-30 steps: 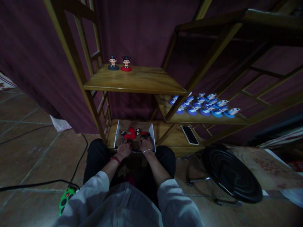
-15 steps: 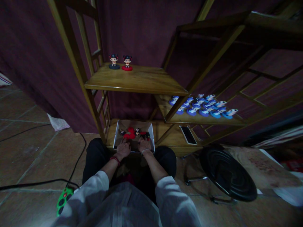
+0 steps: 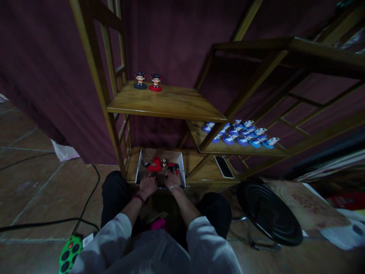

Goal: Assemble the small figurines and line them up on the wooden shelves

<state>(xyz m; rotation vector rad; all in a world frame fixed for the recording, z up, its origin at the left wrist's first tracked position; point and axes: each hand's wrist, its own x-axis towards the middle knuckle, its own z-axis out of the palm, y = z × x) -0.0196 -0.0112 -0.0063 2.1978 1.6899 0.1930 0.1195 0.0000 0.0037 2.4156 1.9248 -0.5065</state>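
A shallow white-edged cardboard box sits on the lowest wooden shelf, with small red and black figurines lying in it. My left hand rests over the box's near side, fingers stretched toward a red figurine piece; whether they touch it is unclear. My right hand is beside it in the box, fingers apart at a black-and-red figurine. A dark-haired figurine head lies between them, and another dark piece at the left. The fingertips are small and dim.
Two figurines, one on a dark base and one on a red base, stand on the upper shelf. Several blue figurines fill the right shelf. A phone lies right of the box. A black stool stands at right; cables cross the floor.
The camera view has shifted slightly, and my right knee has swung outward to the right. Both hands stay in the box, with only slight movement of the fingers.
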